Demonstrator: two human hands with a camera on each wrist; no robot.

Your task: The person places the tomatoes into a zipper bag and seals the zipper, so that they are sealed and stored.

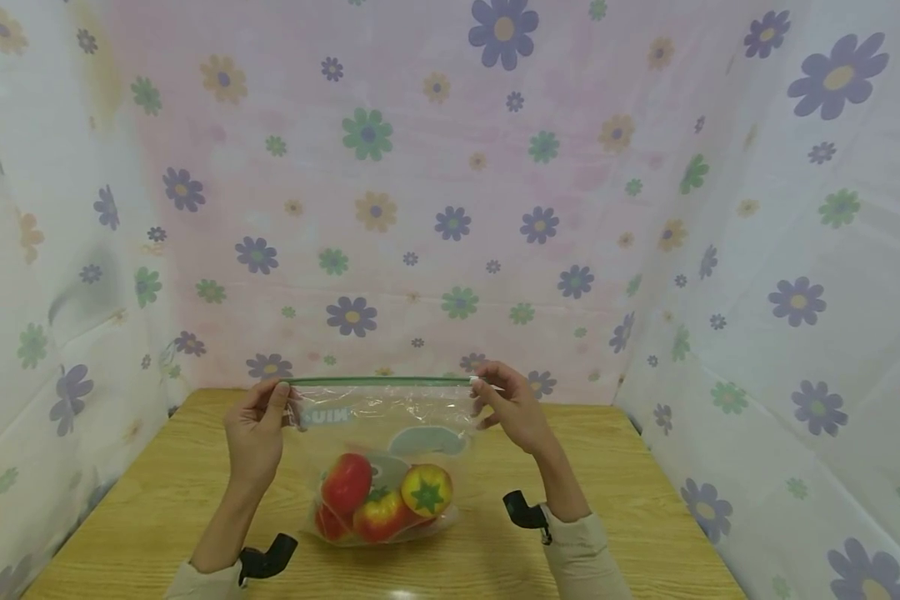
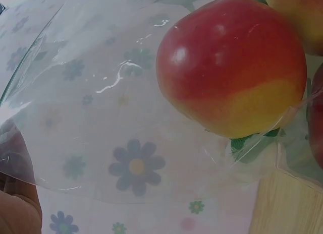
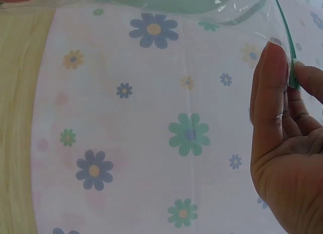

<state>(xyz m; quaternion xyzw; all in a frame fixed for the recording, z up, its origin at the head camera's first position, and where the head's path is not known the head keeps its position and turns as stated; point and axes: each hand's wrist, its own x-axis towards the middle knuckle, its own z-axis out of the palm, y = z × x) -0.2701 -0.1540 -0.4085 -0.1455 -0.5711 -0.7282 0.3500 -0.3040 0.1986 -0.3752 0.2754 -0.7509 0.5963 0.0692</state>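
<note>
A clear zip bag (image 1: pixel 375 429) hangs upright in the head view, its green zip strip (image 1: pixel 378 382) stretched level along the top. Several red and yellow tomato-like fruits (image 1: pixel 347 483) with green leafy tops lie at its bottom. My left hand (image 1: pixel 257 433) pinches the top left corner between thumb and fingers. At the opposite corner my right hand (image 1: pixel 521 412) pinches the strip's end, by a small white piece (image 1: pixel 475 381). One fruit (image 2: pixel 232 67) fills much of the left wrist view through the plastic. In the right wrist view, thumb and fingers (image 3: pixel 272 98) meet at the green strip.
A wooden table (image 1: pixel 600 483) lies beneath the bag. Flower-printed cloth (image 1: pixel 420 183) surrounds it at the back and both sides. Black curved mounts (image 1: pixel 270 557) sit on both wrists, next to beige sleeves (image 1: pixel 588 554).
</note>
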